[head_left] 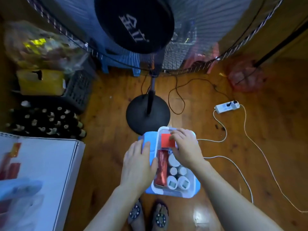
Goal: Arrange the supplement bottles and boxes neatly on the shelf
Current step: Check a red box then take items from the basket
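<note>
A white tub (191, 182) sits on a blue stool (147, 139) in front of my feet. Inside it lie a long dark red box (162, 167), a bright red box (167, 140) at the far end, and several white-capped bottles (173, 160). My right hand (185, 147) reaches into the far end of the tub, its fingers curled over the edge of the bright red box. My left hand (140, 165) rests on the tub's left rim and the stool, fingers fairly straight.
A standing fan's black base (147, 114) is just beyond the stool, its head (133, 24) high above. A white cabinet top (41, 172) lies at left, dark bottles (46, 120) behind it. A power strip (227, 106) and cables cross the wooden floor at right.
</note>
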Tool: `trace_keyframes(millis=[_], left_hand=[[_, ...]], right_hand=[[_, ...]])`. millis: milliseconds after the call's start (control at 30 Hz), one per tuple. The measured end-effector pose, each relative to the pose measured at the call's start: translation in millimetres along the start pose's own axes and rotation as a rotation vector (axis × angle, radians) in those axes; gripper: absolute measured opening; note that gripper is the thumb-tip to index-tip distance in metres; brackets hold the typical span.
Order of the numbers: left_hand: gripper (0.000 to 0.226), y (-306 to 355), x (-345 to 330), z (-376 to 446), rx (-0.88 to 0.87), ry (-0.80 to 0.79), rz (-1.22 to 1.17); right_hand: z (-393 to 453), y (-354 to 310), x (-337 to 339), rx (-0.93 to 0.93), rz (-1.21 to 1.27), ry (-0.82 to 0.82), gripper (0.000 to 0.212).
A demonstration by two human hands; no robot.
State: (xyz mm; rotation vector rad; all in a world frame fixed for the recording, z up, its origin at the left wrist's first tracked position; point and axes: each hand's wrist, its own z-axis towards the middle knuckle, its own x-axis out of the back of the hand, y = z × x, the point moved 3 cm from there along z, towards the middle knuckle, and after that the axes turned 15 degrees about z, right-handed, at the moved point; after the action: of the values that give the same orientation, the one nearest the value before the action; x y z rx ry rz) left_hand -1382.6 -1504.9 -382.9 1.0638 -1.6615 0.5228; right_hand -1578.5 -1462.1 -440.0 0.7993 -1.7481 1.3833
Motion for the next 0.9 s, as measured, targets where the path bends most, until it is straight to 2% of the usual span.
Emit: trace_keyframes(millis=[233, 367, 500, 667, 900], left_hand=[[0.059, 1, -35, 12, 0.025, -0.040, -0.038], [0.057, 5, -34, 14, 0.040, -0.034, -0.063], [0.055, 10, -29, 12, 0.035, -0.011, -0.061], [0.053, 4, -30, 10, 0.058, -0.006, -0.053], [0.056, 16, 14, -12, 0.086, 0.039, -0.017]], right_hand=[[-1, 18, -31, -0.003, -0.030, 0.017, 0.014], [0, 22, -29, -0.018, -0.023, -0.027, 0.019], [-2, 20, -26, -0.042, 0.011, 0.023, 0.027], [-4, 25, -31, -0.011, -0.045, -0.085, 0.024], [-11, -5, 24, 0.012, -0.099, -0.092, 0.053]])
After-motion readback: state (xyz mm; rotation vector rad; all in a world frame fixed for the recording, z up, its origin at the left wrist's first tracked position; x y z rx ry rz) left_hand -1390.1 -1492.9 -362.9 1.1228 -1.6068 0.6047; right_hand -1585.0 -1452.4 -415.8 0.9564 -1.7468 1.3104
